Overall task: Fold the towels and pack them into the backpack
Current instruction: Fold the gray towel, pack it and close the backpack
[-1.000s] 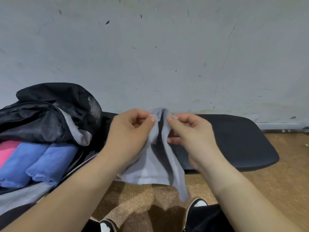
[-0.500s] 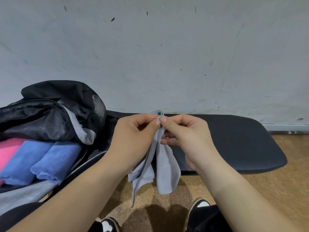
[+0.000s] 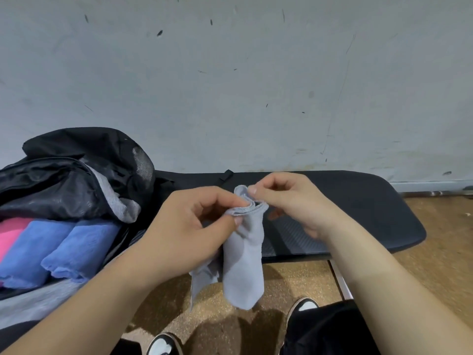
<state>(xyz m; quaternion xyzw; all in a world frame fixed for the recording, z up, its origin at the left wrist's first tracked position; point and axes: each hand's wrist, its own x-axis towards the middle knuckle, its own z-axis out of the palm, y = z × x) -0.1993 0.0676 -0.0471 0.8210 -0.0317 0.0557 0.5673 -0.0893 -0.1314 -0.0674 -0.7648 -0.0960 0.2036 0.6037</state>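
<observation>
Above the black bench (image 3: 358, 201), both hands, left hand (image 3: 189, 226) and right hand (image 3: 289, 201), pinch the grey towel's (image 3: 243, 265) bunched top edge.

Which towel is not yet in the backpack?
The grey towel, pinched at its top edge by both hands and hanging in the air. The two blue towels and the pink towel already lie inside the backpack.
</observation>
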